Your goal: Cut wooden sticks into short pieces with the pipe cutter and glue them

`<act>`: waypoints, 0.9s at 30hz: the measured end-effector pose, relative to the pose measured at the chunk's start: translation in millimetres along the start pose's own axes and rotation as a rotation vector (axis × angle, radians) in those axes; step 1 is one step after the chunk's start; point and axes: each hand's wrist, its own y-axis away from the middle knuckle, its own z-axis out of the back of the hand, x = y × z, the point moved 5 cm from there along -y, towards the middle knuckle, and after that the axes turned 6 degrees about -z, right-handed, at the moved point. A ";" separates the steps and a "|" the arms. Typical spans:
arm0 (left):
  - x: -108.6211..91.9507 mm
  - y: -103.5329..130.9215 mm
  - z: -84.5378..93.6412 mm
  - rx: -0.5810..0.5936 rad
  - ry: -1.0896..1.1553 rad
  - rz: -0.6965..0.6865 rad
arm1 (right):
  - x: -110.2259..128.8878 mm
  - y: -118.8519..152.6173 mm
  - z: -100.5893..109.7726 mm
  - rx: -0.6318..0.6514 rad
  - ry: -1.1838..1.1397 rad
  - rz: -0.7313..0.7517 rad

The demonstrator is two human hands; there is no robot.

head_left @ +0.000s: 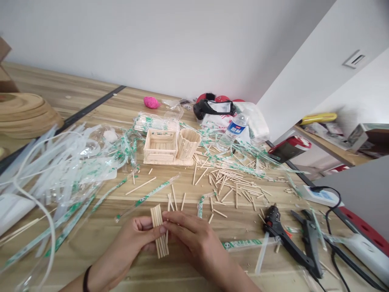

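Note:
My left hand [138, 236] pinches a small panel of wooden sticks [158, 227], laid side by side, between thumb and fingers. The panel is tilted slightly above the table. From the other side, my right hand [194, 233] reaches in with its fingers closed at the panel's right edge. A single wooden stick [167, 237] runs along that edge under the right fingertips; whether it touches the panel along its full length is hard to see. Beyond the hands stand a square stick box [160, 154] and a round stick cup [187, 145] on one stick base.
Cut sticks [231, 184] lie scattered at centre right. A glue gun [282, 235] and grey cutters [310, 239] rest at right, near a black cable [330, 219]. Plastic wrappers [79, 170] heap at left. A water bottle [235, 129] leans at the back.

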 end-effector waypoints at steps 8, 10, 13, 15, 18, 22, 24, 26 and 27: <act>5.4 -4.1 3.6 0.027 -0.008 0.003 | -3.2 1.0 -1.2 0.028 -0.130 -0.081; 5.6 -3.3 3.1 0.030 0.010 0.017 | -3.4 0.1 -0.9 0.050 -0.186 -0.126; 4.2 -1.6 2.1 0.017 0.046 0.029 | -2.5 -1.0 -0.6 0.074 -0.250 -0.162; 2.7 -0.8 1.2 0.023 0.062 0.029 | -1.9 -0.9 -0.8 0.085 -0.273 -0.168; -0.3 -0.9 1.2 0.033 0.065 0.020 | -3.2 -0.2 -1.7 0.094 -0.293 -0.184; -4.1 -2.7 4.8 0.004 0.053 0.000 | -3.8 -0.8 -0.3 0.083 -0.269 -0.168; -5.5 -4.1 7.7 -0.026 0.053 -0.020 | -4.0 -1.6 2.0 0.063 -0.255 -0.170; -6.1 -5.2 11.4 -0.066 0.070 -0.041 | -5.8 -1.9 4.1 0.040 -0.234 -0.204; -6.0 -5.6 13.3 -0.088 0.085 -0.046 | -7.4 -1.7 4.2 0.037 -0.218 -0.233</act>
